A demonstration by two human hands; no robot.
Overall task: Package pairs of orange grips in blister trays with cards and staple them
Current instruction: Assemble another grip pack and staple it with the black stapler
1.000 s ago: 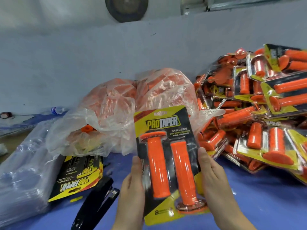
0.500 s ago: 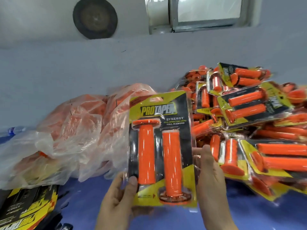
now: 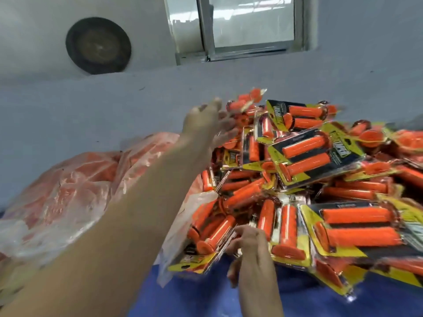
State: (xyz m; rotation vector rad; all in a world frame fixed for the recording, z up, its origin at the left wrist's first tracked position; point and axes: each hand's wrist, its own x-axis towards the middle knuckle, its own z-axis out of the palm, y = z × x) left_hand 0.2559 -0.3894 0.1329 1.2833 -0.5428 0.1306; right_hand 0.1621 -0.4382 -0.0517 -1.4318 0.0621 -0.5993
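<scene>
My left hand (image 3: 206,124) is stretched far forward over the back of the pile of finished packs (image 3: 306,154), fingers spread and blurred, holding nothing. Just past its fingertips a blurred pack (image 3: 247,101) with orange grips lies tilted at the top of the pile. My right hand (image 3: 251,245) hovers low at the front of the pile with loosely curled fingers. Its fingertips are at the edge of a pack (image 3: 212,239), and I see nothing gripped in it. Each pack is a yellow and black card with two orange grips under clear plastic.
A clear plastic bag (image 3: 75,193) of loose orange grips lies left of the pile, under my left forearm. The table has a blue cover (image 3: 201,298). A grey wall (image 3: 68,106) rises right behind the pile.
Both hands held one finished pack upright before; now neither holds it. My left arm has swung forward over the pile, my right hand dropped to the pile's front edge, and the view turned right.
</scene>
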